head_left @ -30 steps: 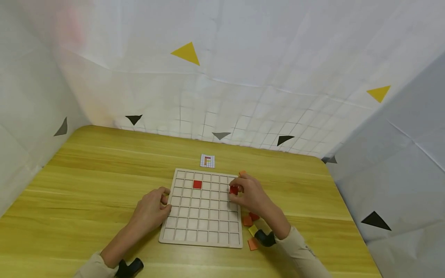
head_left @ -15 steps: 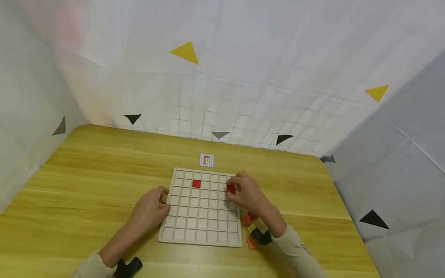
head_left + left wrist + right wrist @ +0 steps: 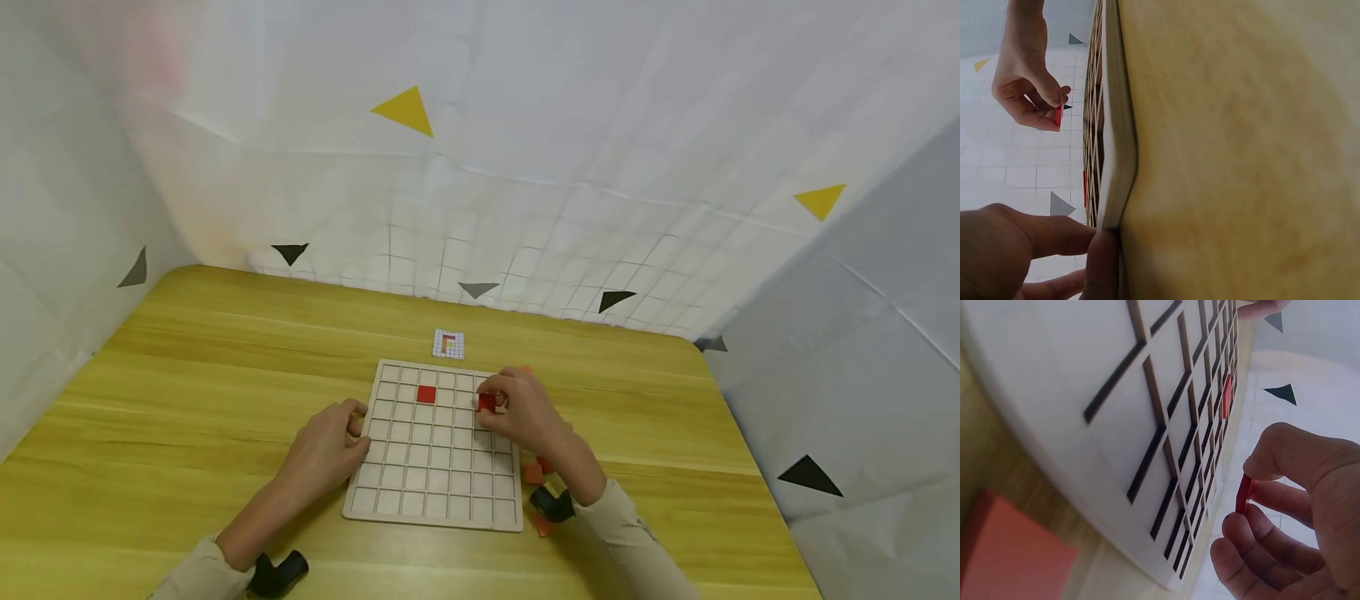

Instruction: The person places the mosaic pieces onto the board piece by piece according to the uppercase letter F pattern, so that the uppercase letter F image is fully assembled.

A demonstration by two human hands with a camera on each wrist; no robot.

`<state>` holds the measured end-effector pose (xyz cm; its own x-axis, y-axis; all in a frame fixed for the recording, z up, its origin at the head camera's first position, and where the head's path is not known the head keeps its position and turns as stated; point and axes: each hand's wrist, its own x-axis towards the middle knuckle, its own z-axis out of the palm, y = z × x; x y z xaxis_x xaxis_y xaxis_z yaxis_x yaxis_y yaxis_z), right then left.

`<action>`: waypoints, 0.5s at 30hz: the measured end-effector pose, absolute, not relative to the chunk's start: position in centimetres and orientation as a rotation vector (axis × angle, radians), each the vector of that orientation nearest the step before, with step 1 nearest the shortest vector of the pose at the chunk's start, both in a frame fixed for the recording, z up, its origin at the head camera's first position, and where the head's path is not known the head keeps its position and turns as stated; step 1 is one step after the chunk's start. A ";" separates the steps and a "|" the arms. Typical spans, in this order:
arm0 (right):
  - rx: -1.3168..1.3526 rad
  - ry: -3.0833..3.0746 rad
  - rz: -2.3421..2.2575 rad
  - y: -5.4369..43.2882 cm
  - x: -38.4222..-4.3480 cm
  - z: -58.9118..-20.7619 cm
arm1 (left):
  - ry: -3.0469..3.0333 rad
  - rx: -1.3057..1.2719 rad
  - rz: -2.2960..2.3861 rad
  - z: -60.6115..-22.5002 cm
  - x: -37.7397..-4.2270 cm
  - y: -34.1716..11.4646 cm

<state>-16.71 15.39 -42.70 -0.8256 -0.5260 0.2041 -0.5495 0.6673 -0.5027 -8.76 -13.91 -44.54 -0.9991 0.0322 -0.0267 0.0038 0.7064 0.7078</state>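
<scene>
Over the right side of a pale gridded board [image 3: 435, 523], my right hand [image 3: 528, 412] pinches a small red square tile [image 3: 487, 402] between thumb and fingertips. In the right wrist view, the pinched tile [image 3: 1244, 495] is seen nearly edge-on, raised off the board. Another red tile [image 3: 426, 394] lies in a cell of the second row, left of the board's middle. My left hand [image 3: 322, 450] rests at the board's left edge, touching it with thumb and forefinger. Seen from the left wrist, the thumb [image 3: 1104, 259] lies against the board's side.
A small card [image 3: 448, 344] with a coloured grid pattern lies behind the board. Along the board's right side are loose tiles: an orange one [image 3: 533, 474], a red one [image 3: 545, 464] and others partly hidden by the right arm. White sheeting [image 3: 525, 167] surrounds the wooden table.
My right hand has moved slightly left over the board, still pinching the red tile. The left hand has stayed at the board's edge.
</scene>
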 end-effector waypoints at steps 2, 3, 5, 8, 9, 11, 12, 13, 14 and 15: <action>0.917 -2.831 0.889 15.2 -16.7 -42.7 | 2.866 0.030 1.187 -44.5 -8.7 -13.9; 0.919 -2.830 0.894 15.1 -16.7 -42.7 | 2.864 0.029 1.187 -44.5 -8.7 -13.9; 0.920 -2.830 0.896 14.9 -16.8 -42.8 | 2.861 0.027 1.189 -44.5 -8.7 -13.8; 0.916 -2.833 0.884 14.6 -16.8 -42.8 | 2.858 0.025 1.193 -44.4 -8.7 -13.8; 0.918 -2.833 0.884 14.5 -16.8 -42.8 | 2.857 0.024 1.193 -44.4 -8.7 -13.8; 0.918 -2.833 0.881 14.3 -16.9 -42.9 | 2.858 0.024 1.190 -44.4 -8.7 -13.8; 0.920 -2.831 0.883 14.2 -16.9 -42.9 | 2.859 0.023 1.189 -44.4 -8.7 -13.8; 0.921 -2.827 0.888 14.1 -17.0 -42.9 | 2.860 0.023 1.188 -44.4 -8.7 -13.8; 0.925 -2.823 0.888 14.0 -17.0 -42.9 | 2.859 0.022 1.188 -44.4 -8.7 -13.9; 0.927 -2.821 0.883 13.9 -17.1 -42.9 | 2.859 0.021 1.188 -44.4 -8.7 -13.9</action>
<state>-17.05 13.92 -42.92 -0.8199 -0.5325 0.2101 -0.5573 0.6585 -0.5059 -8.73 -13.86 -44.37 -0.9989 0.0299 -0.0365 -0.0048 0.7055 0.7087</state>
